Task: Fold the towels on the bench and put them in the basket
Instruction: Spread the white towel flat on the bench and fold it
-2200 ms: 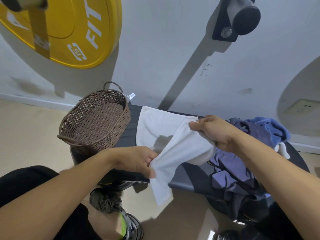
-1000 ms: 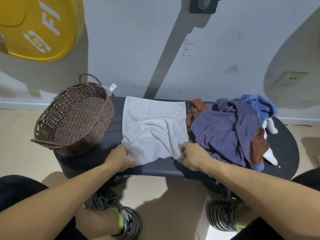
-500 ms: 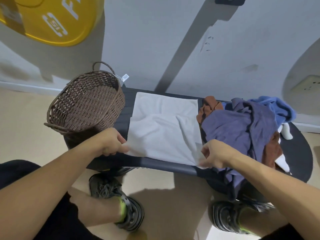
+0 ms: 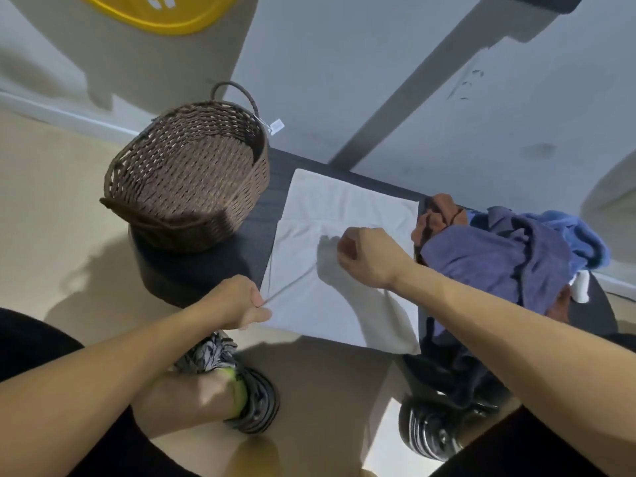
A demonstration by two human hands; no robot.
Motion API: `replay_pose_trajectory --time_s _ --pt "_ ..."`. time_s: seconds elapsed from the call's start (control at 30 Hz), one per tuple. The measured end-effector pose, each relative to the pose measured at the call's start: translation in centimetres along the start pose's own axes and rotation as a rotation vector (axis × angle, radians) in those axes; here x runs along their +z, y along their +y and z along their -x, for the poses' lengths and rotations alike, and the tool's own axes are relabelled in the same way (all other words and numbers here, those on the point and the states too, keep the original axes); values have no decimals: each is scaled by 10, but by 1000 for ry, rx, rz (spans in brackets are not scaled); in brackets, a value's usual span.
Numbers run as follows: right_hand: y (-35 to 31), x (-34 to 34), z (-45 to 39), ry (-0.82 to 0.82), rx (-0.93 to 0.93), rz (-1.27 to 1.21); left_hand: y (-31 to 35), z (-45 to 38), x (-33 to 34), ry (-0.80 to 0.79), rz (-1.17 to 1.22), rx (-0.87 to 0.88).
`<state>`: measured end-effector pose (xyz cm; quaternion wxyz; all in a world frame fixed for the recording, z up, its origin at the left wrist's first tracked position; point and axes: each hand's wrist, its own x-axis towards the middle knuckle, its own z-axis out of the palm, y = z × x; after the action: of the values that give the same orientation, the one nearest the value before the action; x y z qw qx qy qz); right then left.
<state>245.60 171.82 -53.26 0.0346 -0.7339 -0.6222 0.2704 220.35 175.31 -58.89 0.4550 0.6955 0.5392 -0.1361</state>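
A white towel (image 4: 344, 304) lies spread on the dark bench (image 4: 261, 215), and its near edge hangs over the front. My left hand (image 4: 237, 304) pinches the towel's near-left corner. My right hand (image 4: 368, 256) is over the middle of the towel, and its curled fingers and thumb pinch the cloth at a crease. The brown wicker basket (image 4: 192, 173) stands on the bench's left end with nothing visible inside. A heap of purple, blue and brown towels (image 4: 499, 256) sits on the bench to the right of the white towel.
A grey wall runs behind the bench, with a yellow weight plate (image 4: 165, 12) at the upper left. My shoes (image 4: 251, 397) rest on the beige floor below the bench's front edge. A white tag (image 4: 277, 126) hangs off the basket's handle.
My right hand let go of the towel's near-right corner and moved up to its middle. My left hand keeps the near-left corner. The towel lies flatter.
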Motion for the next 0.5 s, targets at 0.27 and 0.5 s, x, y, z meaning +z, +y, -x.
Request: replay_pose_trajectory --time_s 0.27,0.5 --pt "-42 29 -106 -85 -65 49 -22 -5 4 -36 216 89" --pt "-26 26 -135 -112 -109 -74 -34 -16 7 -80 280 209"
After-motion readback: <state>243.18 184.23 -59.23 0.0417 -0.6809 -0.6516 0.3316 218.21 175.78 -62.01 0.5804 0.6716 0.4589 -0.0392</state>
